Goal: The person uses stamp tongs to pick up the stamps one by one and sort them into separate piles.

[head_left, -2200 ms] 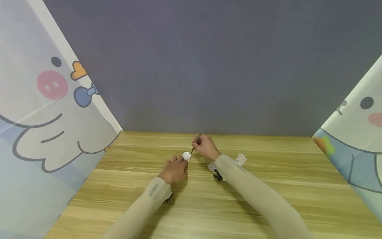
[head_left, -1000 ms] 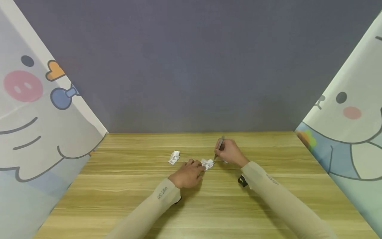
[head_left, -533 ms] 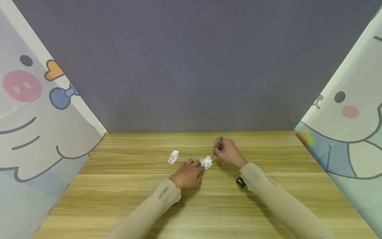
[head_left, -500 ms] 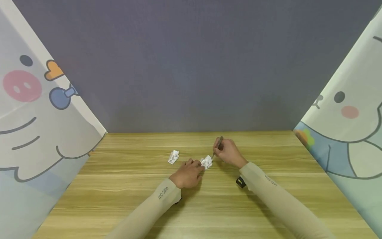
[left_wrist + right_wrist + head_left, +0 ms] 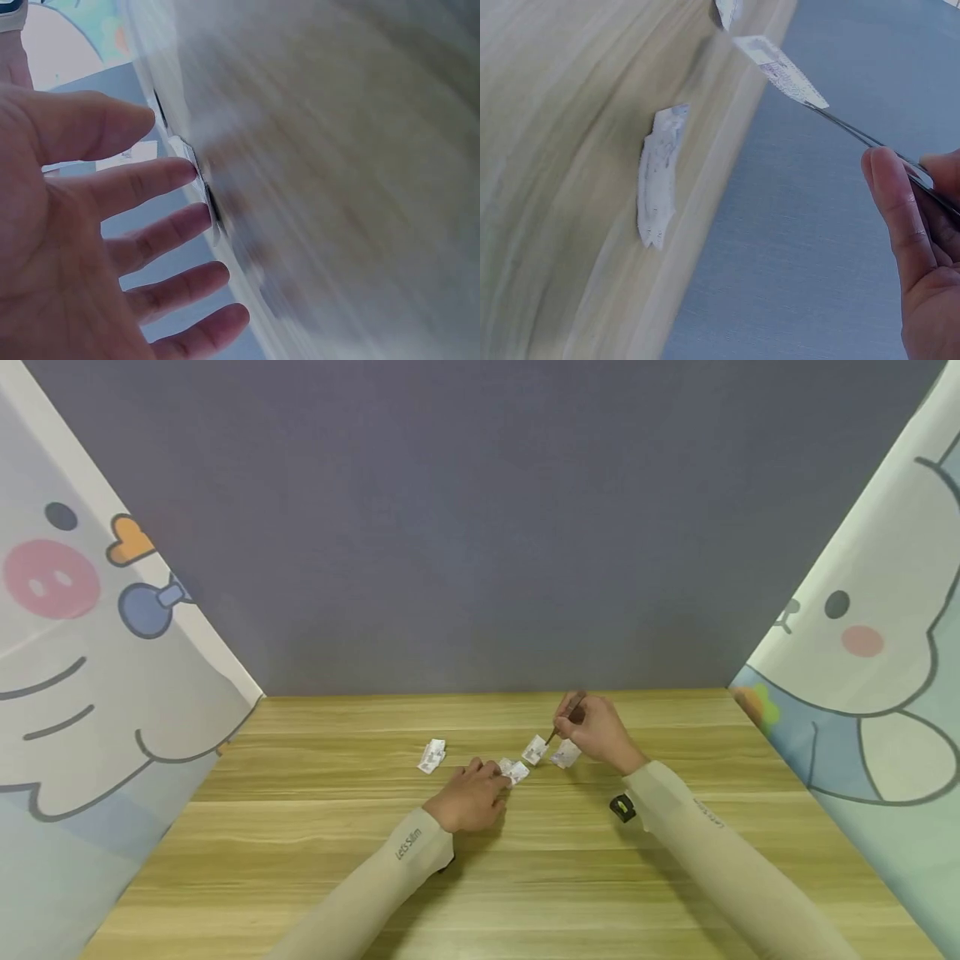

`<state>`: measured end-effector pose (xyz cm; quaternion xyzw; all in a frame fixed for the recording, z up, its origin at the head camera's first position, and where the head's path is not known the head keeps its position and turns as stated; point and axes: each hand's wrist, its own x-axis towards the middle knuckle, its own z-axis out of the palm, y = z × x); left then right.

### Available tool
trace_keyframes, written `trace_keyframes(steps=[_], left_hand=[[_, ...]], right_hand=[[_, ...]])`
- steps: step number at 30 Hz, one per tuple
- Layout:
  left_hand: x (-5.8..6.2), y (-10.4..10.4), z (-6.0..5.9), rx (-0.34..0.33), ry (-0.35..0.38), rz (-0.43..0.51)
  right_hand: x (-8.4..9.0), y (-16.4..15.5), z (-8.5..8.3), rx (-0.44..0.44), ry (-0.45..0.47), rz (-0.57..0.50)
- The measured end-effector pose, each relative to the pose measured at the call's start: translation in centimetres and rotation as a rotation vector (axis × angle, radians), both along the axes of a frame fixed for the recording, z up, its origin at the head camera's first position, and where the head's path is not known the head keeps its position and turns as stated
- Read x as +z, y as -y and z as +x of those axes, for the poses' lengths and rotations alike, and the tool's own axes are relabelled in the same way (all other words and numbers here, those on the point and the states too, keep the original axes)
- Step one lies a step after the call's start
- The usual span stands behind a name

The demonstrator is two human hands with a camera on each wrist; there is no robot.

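**Slip lifted on tweezers, carried right of the stack**

Since half a second ago, the right hand (image 5: 600, 737) has been drawn rightward and toward the back edge of the table, and a slip has been peeled away from the little stack at the left fingertips; the left hand has hardly shifted.

The light wooden table (image 5: 525, 877) is taken as the landmark. Behind its far edge a grey-blue wall panel (image 5: 480, 527) is seen, and cartoon-printed curtains are hung at both sides.

Near the middle of the table, the left hand (image 5: 471, 797) is laid palm down with fingers spread and nearly straight, the tips pressed on a small white printed paper stack (image 5: 514, 769). Nothing is gripped by it.

Toward the back of the table, right of centre, thin metal tweezers (image 5: 877, 142) are pinched between the right thumb and fingers. At the tweezer tips a small white printed paper slip (image 5: 780, 71) is held clear of the wood. Just beside it, another white slip (image 5: 658, 176) is left curled on the table, and a further one (image 5: 432, 756) lies well to the left.

The held slip is judged very light, limp and easily creased or dropped; it is best taken by one edge with gentle tweezer pressure, while the stack is pinned flat.
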<state>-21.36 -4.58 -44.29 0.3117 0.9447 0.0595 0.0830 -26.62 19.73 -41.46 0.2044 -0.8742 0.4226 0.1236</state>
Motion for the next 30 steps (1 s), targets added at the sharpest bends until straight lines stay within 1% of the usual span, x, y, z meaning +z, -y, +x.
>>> trace_keyframes(steps=[4, 6, 9, 12, 17, 19, 24, 28, 30], left_hand=[[0.2, 0.8, -0.1, 0.015, 0.018, 0.052], [0.3, 1.1, -0.2, 0.026, 0.021, 0.06], [0.3, 1.7, -0.3, 0.056, 0.028, 0.066], [0.5, 2.4, -0.4, 0.086, 0.017, 0.067], [0.6, 3.7, -0.5, 0.138, -0.009, 0.079], [0.8, 4.3, -0.7, 0.163, -0.009, 0.089], [1.5, 6.1, -1.1, 0.225, -0.019, 0.121], [2.1, 7.2, -1.1, 0.275, -0.03, 0.12], [2.2, 7.6, -1.0, 0.293, -0.035, 0.116]], right_hand=[[0.3, 0.6, -0.1, 0.013, -0.014, 0.004], [0.3, 1.0, -0.3, 0.022, -0.027, -0.003], [0.2, 1.6, -0.6, 0.043, -0.045, -0.04], [0.0, 2.4, -1.0, 0.07, -0.051, -0.078], [-0.2, 4.2, -1.5, 0.113, -0.021, -0.121], [-0.3, 5.0, -1.7, 0.129, -0.004, -0.141], [-0.5, 7.3, -2.5, 0.167, 0.026, -0.183], [-0.6, 9.1, -3.2, 0.209, 0.051, -0.192], [-0.5, 10.0, -3.5, 0.215, 0.057, -0.179]])
